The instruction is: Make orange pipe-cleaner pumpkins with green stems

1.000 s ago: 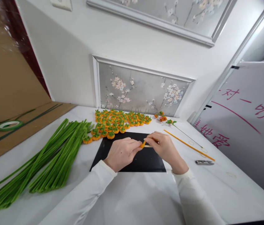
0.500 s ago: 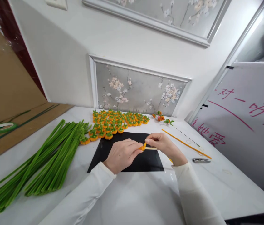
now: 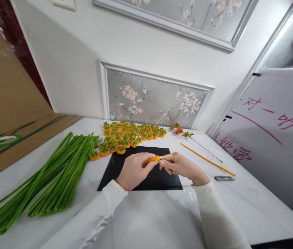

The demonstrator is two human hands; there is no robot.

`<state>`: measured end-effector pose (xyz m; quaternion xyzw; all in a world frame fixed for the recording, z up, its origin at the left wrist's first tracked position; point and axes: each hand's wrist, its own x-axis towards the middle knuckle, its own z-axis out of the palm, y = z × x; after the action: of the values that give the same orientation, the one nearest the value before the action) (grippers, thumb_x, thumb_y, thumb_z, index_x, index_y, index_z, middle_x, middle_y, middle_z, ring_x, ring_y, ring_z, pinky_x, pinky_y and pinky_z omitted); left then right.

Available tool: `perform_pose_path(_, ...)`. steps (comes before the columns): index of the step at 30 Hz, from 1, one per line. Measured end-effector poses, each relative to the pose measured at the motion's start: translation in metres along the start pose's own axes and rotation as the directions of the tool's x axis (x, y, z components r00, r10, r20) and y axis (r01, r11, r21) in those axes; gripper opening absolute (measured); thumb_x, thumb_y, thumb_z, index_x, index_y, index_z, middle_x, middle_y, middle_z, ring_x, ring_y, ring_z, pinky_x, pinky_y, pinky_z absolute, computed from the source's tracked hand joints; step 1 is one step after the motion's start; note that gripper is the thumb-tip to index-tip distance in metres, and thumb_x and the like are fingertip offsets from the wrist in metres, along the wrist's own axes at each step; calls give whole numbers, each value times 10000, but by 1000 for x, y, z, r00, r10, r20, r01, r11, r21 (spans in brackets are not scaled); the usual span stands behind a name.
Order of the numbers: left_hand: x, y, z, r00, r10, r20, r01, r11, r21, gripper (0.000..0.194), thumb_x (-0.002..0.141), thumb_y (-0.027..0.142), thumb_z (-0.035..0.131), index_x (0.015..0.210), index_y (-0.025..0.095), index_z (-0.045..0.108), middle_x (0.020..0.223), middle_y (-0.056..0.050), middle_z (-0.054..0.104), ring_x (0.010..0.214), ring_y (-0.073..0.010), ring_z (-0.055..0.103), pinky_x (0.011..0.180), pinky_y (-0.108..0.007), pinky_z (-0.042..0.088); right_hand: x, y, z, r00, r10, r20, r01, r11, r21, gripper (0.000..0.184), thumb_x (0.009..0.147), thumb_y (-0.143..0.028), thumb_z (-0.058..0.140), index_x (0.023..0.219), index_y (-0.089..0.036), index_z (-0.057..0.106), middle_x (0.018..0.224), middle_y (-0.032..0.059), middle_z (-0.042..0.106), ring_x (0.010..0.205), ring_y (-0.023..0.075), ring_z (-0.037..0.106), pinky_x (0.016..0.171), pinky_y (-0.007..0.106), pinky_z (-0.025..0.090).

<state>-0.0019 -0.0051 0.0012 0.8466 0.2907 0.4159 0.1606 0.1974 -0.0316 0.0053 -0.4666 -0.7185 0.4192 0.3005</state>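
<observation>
My left hand [image 3: 138,170] is closed around an orange pipe cleaner [image 3: 152,159], which is coiled on a thin wooden stick [image 3: 166,157]. The stick's bare end sticks out to the right and rises slightly. My right hand [image 3: 179,166] is closed beside the coil, its thumb and fingertips pinched just under the stick. The pipe cleaner's loose end is hidden at those fingertips. Both hands are above a black mat [image 3: 143,185] on the white table.
Green pipe cleaners [image 3: 55,176] lie bundled at left. Several orange pumpkin-like pieces with green tops [image 3: 120,150] stand behind the mat. At right are an orange pipe cleaner strip [image 3: 206,158], thread snips [image 3: 224,178] and a wire-stemmed flower [image 3: 187,134]. Green tape [image 3: 5,140] lies far left.
My right hand has turned and dropped its fingertips from above the stick to below it. The orange end that stood up between the hands is no longer visible.
</observation>
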Motion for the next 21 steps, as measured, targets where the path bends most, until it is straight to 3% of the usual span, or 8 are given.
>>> perform_pose_path(5,0,-1,1,997,-67,25,68,997,-36,194,873,282,519,945,190,675,862,-22,710,738,-140,629,664,-213,467,-3,-6,1,1000,-10,2,10,997,-82,402,909,-459,440,715,-146,603,491,-57,437,421,48,295,417,192,234)
perform_pose_path(10,2,-5,-2,985,-173,16,172,985,26,320,868,310,526,1169,233,603,815,2,717,648,-136,626,634,-218,476,-7,-15,4,999,-39,-17,35,984,-175,329,907,-382,454,700,-164,587,533,-46,473,491,69,380,476,197,296)
perform_pose_path(15,4,-13,-9,991,-130,-44,132,989,60,276,881,311,512,1100,237,662,944,-15,726,772,-147,654,691,-215,485,-10,-18,10,1000,-22,-19,16,961,-275,301,890,-349,460,655,-178,541,524,-48,459,491,79,377,469,205,293)
perform_pose_path(21,4,-14,-10,998,-67,-20,70,948,312,269,886,333,529,1102,261,673,815,4,706,731,-134,643,621,-206,435,-14,-21,16,991,-114,-75,65,878,-475,338,883,-281,465,570,-186,383,493,-54,417,470,76,338,460,217,237)
